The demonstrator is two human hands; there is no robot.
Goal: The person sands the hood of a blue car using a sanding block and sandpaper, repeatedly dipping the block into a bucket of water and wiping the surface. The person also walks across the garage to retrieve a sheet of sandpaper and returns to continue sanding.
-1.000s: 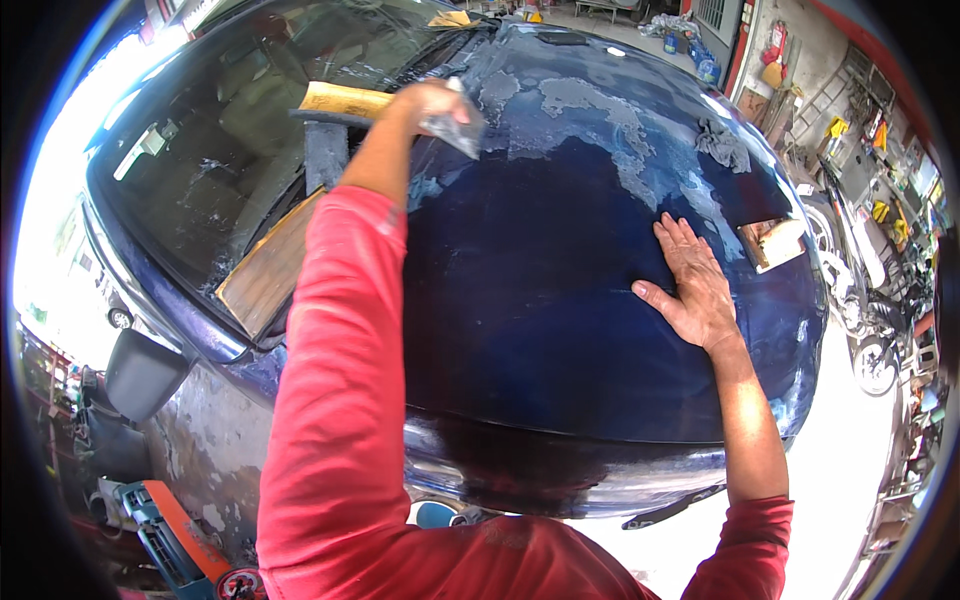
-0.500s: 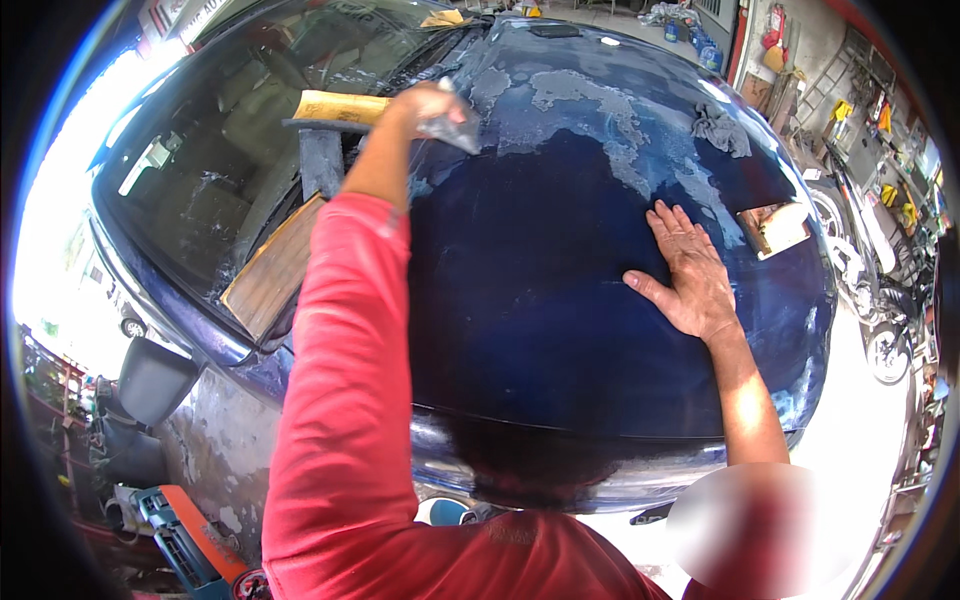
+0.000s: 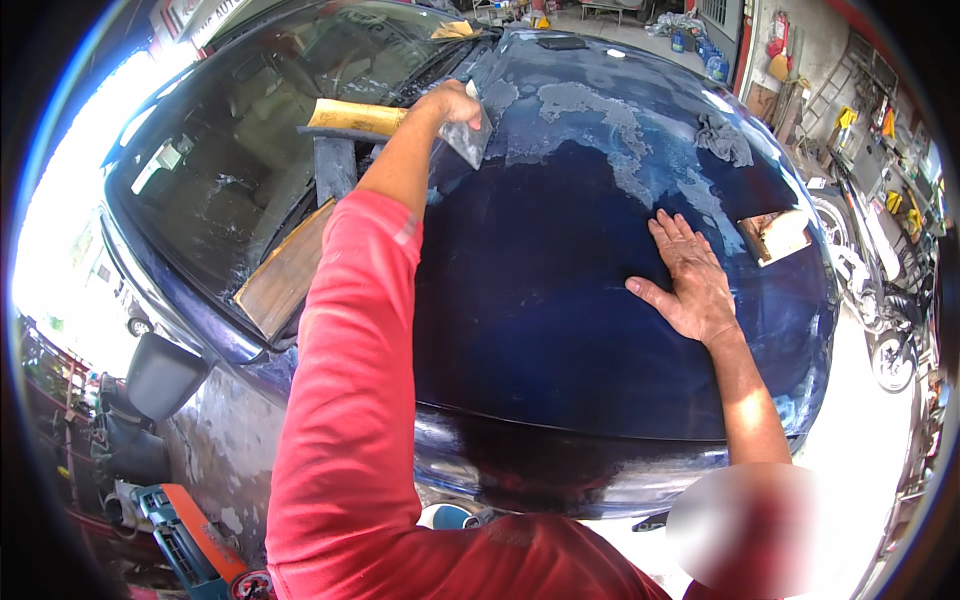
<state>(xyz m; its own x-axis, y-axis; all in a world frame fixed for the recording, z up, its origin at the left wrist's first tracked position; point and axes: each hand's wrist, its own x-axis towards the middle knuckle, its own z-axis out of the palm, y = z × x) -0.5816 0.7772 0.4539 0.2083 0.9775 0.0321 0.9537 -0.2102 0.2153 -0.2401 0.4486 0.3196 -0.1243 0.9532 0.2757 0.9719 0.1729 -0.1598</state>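
Note:
On the dark blue car hood point(image 3: 540, 310), near the windshield side, my left hand point(image 3: 450, 103) is closed on a grey flat sheet point(image 3: 466, 144) that looks like sandpaper. The sheet's lower corner sticks out below the fingers against the paint; part of it is hidden under the hand. Around it the surface is dull, with pale grey, irregular patches point(image 3: 600, 108) stretching across the hood's far part. My right hand point(image 3: 690, 285) lies flat on the glossy dark paint to the right, fingers stretched out and holding nothing.
A yellowish strip point(image 3: 357, 116), a grey block point(image 3: 334, 168) and a wooden board point(image 3: 285, 270) lie by the windshield base. On the hood's right are a crumpled grey cloth point(image 3: 724, 140) and a brown-and-white piece point(image 3: 776, 238). The side mirror point(image 3: 165, 376) juts out at left.
My left hand and the grey sheet have shifted slightly right and down in the view, and more of the sheet's flat face shows. My right hand stays in place on the hood.

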